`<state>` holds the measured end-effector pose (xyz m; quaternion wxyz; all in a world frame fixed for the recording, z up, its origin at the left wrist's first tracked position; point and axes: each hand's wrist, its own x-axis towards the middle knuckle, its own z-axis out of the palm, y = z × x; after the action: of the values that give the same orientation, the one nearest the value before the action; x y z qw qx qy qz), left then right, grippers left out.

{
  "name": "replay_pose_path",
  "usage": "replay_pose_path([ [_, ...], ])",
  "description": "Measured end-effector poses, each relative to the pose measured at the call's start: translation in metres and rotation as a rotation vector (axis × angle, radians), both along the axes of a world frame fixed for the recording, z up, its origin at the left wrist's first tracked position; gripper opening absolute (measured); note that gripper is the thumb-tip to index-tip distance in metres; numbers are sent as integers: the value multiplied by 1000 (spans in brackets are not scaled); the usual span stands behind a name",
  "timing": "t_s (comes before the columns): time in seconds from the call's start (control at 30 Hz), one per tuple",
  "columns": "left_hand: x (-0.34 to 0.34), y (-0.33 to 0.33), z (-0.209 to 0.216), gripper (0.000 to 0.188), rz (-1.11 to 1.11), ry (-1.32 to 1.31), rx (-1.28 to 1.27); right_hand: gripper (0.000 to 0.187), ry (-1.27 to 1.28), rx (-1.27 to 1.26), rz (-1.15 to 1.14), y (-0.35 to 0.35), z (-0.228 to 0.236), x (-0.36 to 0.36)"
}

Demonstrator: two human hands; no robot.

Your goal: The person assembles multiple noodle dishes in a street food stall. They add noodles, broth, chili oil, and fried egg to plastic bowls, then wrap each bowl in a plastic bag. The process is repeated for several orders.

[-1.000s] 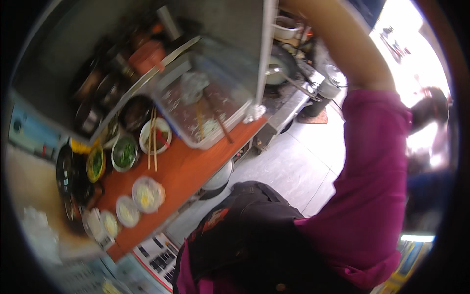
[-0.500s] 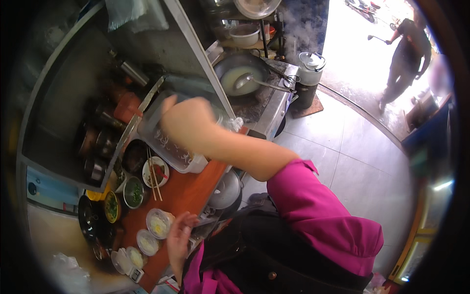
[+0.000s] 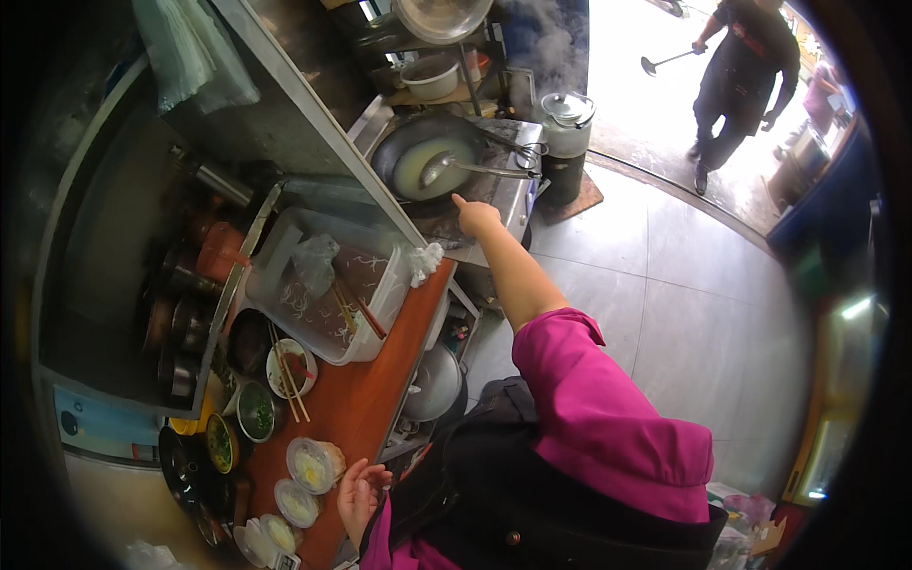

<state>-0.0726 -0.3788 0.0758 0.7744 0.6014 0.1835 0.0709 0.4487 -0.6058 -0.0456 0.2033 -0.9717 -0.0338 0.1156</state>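
My right hand [image 3: 478,217] reaches out toward the stove, index finger stretched and the other fingers partly curled, holding nothing. Its fingertip is close to the near rim of a dark wok [image 3: 385,157]; I cannot tell whether they touch. A metal ladle [image 3: 494,171] rests in the wok's pale, cloudy liquid. My left hand [image 3: 359,494] hovers at the counter's edge, fingers loosely bent and apart, with nothing in it. Beside it stand clear round plastic tubs [image 3: 315,465] with yellowish-white food inside.
On the red-brown counter [image 3: 342,404] are a large plastic bin [image 3: 366,351] with pale strands, chopsticks and a bag, a white bowl [image 3: 291,369] and several small bowls. A steaming pot [image 3: 567,123] stands beyond the stove. A person [image 3: 746,76] holding a ladle is at the doorway.
My right hand has swung from above the plastic bin toward the wok, uncovering the bin. My left hand stays near the tubs. The person outside has come nearer the doorway. The view has shifted.
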Motion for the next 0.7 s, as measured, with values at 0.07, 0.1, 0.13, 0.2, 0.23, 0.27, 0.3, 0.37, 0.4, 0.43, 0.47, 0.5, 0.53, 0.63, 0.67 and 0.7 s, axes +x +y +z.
replay_pose_path([
  [0.07,0,1,-2,40,12,49,-2,75,-26,12,-30,-16,-3,10],
  [0.1,-1,2,-3,40,16,50,7,73,-17,-3,-89,-34,-2,23],
  [0.13,-2,3,-3,39,28,53,13,74,-37,-6,-175,-57,-3,35],
  [0.2,-4,6,-6,39,43,59,13,79,-86,121,-477,-105,-6,67],
  [0.23,-3,6,-7,39,41,56,6,81,-2,131,-523,-132,-5,81],
  [0.27,-1,8,-9,39,44,63,-2,80,28,130,-551,-153,-4,90],
  [0.3,1,9,-10,39,22,69,-3,69,41,118,-608,-167,-1,92],
  [0.37,5,10,-11,40,32,76,-9,48,149,311,-630,-175,30,89],
  [0.4,7,13,-10,39,-6,108,-19,44,-58,121,-286,-168,51,69],
  [0.43,10,16,-9,38,-20,117,-30,41,-190,91,-63,-150,85,53],
  [0.47,12,17,-9,37,-26,122,-45,37,-174,155,23,-132,123,28],
  [0.5,14,17,-9,37,-16,142,-59,46,-37,470,51,-114,161,-1],
  [0.53,15,16,-8,37,-29,100,-29,51,-159,477,233,-94,203,-30],
  [0.63,15,18,-2,36,-58,114,14,41,-619,661,776,-40,310,-120],
  [0.67,14,18,1,36,-31,110,-1,41,-863,659,806,-14,339,-143],
  [0.7,12,17,2,35,-1,109,-28,36,-1115,679,914,14,367,-154],
])
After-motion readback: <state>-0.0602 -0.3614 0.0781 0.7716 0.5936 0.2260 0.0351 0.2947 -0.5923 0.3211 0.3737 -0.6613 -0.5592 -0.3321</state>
